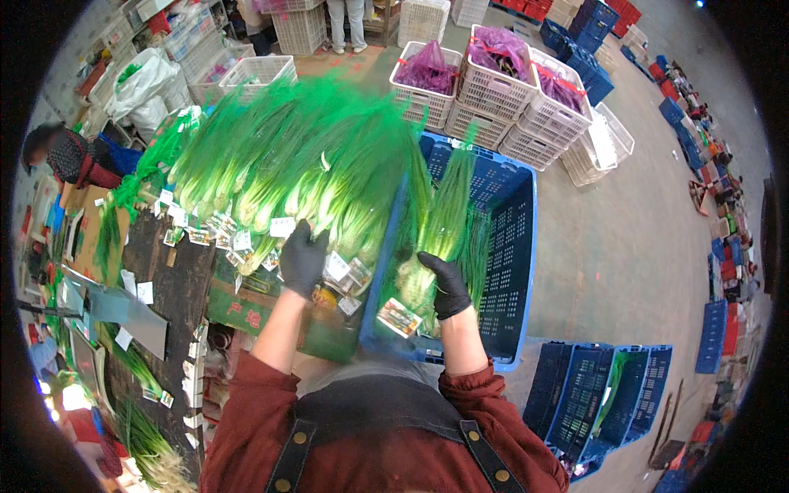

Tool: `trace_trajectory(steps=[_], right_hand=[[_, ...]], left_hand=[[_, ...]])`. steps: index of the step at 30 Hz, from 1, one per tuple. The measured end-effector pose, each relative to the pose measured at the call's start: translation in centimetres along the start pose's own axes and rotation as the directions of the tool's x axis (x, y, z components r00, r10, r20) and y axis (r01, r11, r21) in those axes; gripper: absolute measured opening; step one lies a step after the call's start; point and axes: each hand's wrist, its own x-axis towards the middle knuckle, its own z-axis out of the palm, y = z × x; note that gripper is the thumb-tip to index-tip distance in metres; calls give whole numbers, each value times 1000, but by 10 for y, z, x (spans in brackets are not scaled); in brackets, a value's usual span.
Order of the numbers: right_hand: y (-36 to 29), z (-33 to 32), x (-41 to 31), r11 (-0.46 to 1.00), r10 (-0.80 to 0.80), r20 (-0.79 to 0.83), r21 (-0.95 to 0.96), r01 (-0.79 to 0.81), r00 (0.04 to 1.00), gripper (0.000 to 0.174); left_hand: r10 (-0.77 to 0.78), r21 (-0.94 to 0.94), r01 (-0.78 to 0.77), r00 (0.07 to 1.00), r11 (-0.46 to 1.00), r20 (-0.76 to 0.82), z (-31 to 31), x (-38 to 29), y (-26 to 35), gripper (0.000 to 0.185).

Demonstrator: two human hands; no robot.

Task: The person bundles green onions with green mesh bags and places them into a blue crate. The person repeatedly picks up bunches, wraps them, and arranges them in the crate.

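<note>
My left hand (304,259), in a black glove, touches the root ends of net-wrapped spring onions at the front of a large pile (290,160); whether its fingers grip one is unclear. Gloved in black as well, my right hand (449,285) holds a bundle of spring onions in green netting (447,209) by its white root end, over a blue perforated plastic crate (531,246). A printed tag (399,317) hangs at that bundle's roots. More spring onions (478,259) lie inside the crate. Tags (338,266) hang from the pile's near edge.
Stacked white crates with purple net bags (499,80) stand beyond the blue crate. Further blue crates (592,394) sit at the lower right. A dark wooden table (163,296) with loose spring onions is at my left. A co-worker (80,154) is at the far left; another person stands at the back.
</note>
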Motion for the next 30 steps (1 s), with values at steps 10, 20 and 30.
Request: trace_trajectory(steps=[10, 20, 30], right_hand=[[1, -12, 11, 979, -205, -11, 1, 205, 979, 37], [16, -37, 31, 958, 34, -34, 286, -23, 999, 35], [-16, -129, -64, 952, -276, 114, -103, 288, 954, 74]], left_hand=[[350, 81, -355, 934, 931, 72, 25, -14, 48, 21], [254, -239, -140, 791, 961, 557, 41, -51, 52, 43], [215, -464, 469, 492, 751, 844, 66, 0, 34, 50]])
